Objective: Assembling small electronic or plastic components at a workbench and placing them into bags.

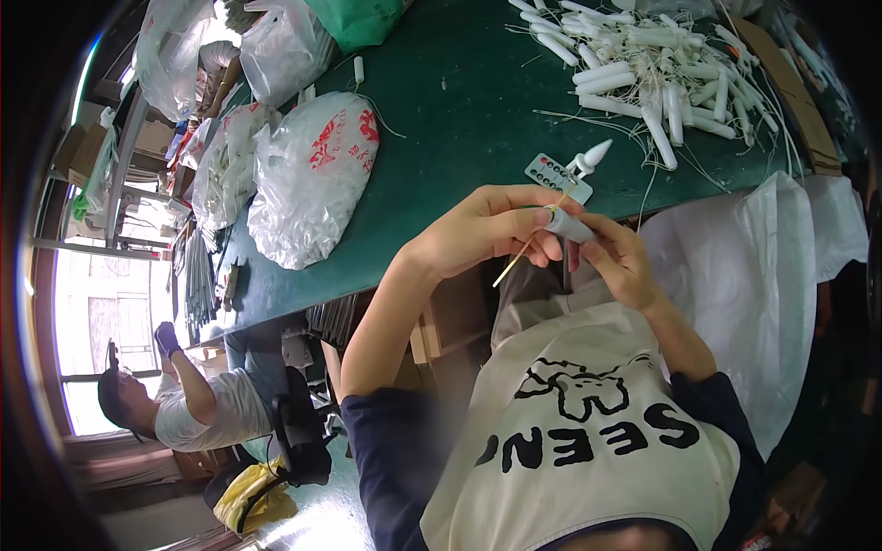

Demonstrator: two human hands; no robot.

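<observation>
Fingers of my left hand (469, 230) and right hand (629, 264) grip opposite ends of the white tube (571, 227) between them, its long axis sloping down rightward, the yellowish stick (508, 268) crossing its left end.

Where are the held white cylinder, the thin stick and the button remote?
White cylinder (571, 227): head view, middle of its side.
Thin stick (514, 263): head view, its lower shaft.
Button remote (548, 173): head view, its button face.

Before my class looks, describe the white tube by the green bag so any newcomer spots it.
On the green table, find the green bag at the picture's top. Just below it lies the white tube, trailing a thin string. Unlike the heaped tubes at right, it lies apart.
</observation>
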